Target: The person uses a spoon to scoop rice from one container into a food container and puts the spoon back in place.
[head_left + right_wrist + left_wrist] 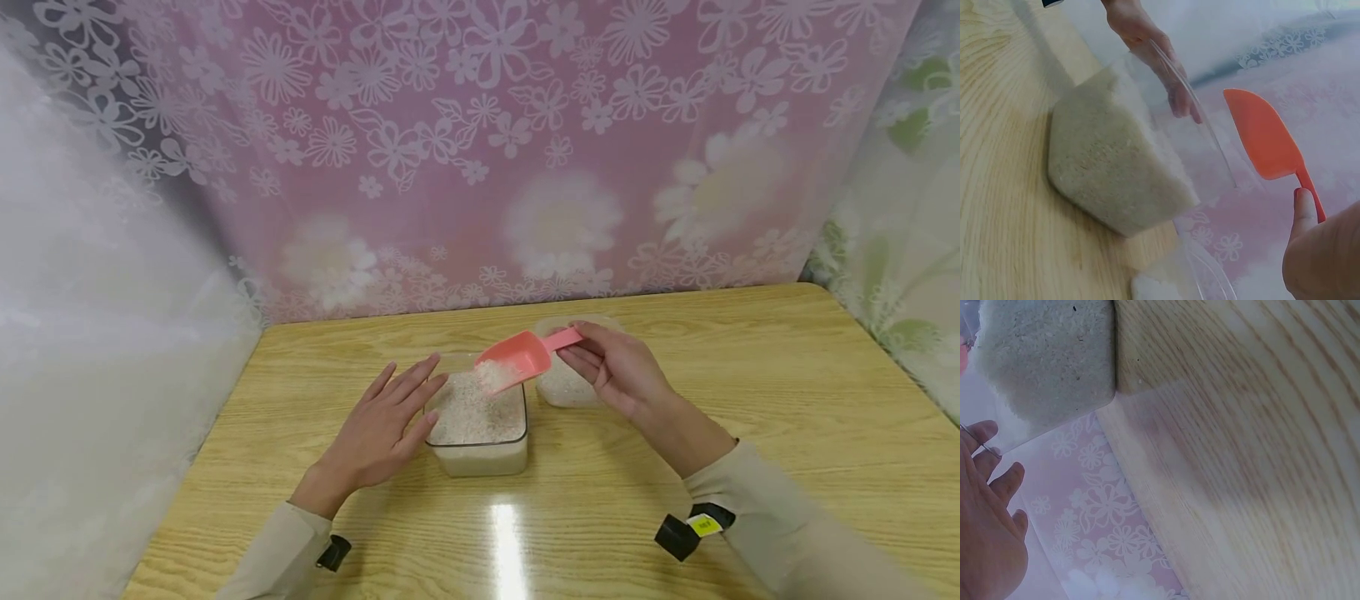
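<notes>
My right hand (626,371) pinches the handle of a pink plastic scoop (531,353). White rice (493,375) lies toward the scoop's front, which is held above a clear square container (483,460) holding rice. From the right wrist view, the scoop (1266,144) is seen over the container's rim, apart from it. My left hand (382,429) is spread at the container's left side, fingers mostly straight, with fingertips at the rim. In the left wrist view, the left hand (988,531) is beside the clear wall, with rice (1054,362) visible through it.
A second clear container (573,398) with white rice stands behind and to the right, partly hidden by the right hand and scoop. Both stand on a wood-grain table (600,517). A pink flowered curtain (450,183) hangs along the table's back edge.
</notes>
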Demonstrator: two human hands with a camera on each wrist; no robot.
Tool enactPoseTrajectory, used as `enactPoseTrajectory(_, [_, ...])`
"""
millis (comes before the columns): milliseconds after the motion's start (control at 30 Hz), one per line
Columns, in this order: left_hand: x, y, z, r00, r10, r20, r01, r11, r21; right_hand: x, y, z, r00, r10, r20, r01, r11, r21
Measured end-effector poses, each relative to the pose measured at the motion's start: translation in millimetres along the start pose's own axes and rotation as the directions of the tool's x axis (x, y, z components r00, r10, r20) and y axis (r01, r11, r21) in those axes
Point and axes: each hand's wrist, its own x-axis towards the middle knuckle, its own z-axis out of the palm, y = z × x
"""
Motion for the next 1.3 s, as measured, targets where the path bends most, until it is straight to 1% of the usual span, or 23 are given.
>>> enactPoseTrajectory(233, [0.0, -0.3, -0.1, 1.000, 0.000, -0.004, 0.000, 1.000, -0.001, -5, -18, -11, 1.000, 0.007, -0.004, -0.007, 0.996, 0.091])
enactPoseTrajectory(367, [-0.6, -0.9, 0.4, 1.000, 0.000, -0.006, 0.000, 1.000, -0.003, -7, -27, -21, 1.000, -0.010, 0.009, 0.009, 0.993, 0.118])
enactPoseTrajectory(467, [-0.6, -0.6, 0.6, 1.000, -0.001, -0.004, 0.001, 1.000, -0.004, -7, -33, -33, 1.000, -0.021, 0.015, 0.019, 0.989, 0.145])
enactPoseTrajectory(700, [0.4, 0.1, 0.2, 1.000, -0.001, -0.003, 0.001, 1.000, -0.009, -8, -44, -68, 0.999, -0.032, 0.001, 0.031, 0.979, 0.202])
enactPoseTrajectory(833, [0.7, -0.4, 1.4, 1.000, -0.002, -0.005, 0.002, 1.000, -0.009, -10, -48, -84, 0.999, -0.052, -0.006, 0.052, 0.975, 0.217])
enactPoseTrajectory(900, [0.4, -0.7, 2.1, 1.000, -0.003, -0.005, 0.003, 1.000, -0.011, -11, -49, -91, 0.998, -0.062, -0.009, 0.062, 0.977, 0.202])
enactPoseTrajectory(1067, [-0.3, -0.7, 3.1, 1.000, -0.007, -0.006, 0.007, 1.000, -0.023, -13, -50, -101, 0.995, -0.090, -0.031, 0.093, 0.988, 0.121])
enactPoseTrajectory(1200, [-0.3, -0.8, 4.1, 1.000, -0.008, -0.009, 0.007, 1.000, -0.025, -12, -48, -105, 0.993, -0.108, -0.043, 0.110, 0.992, 0.068])
enactPoseTrajectory(1300, [-1.6, -1.0, 4.2, 1.000, -0.008, -0.009, 0.008, 1.000, -0.023, -10, -44, -105, 0.990, -0.134, -0.047, 0.134, 0.991, 0.007])
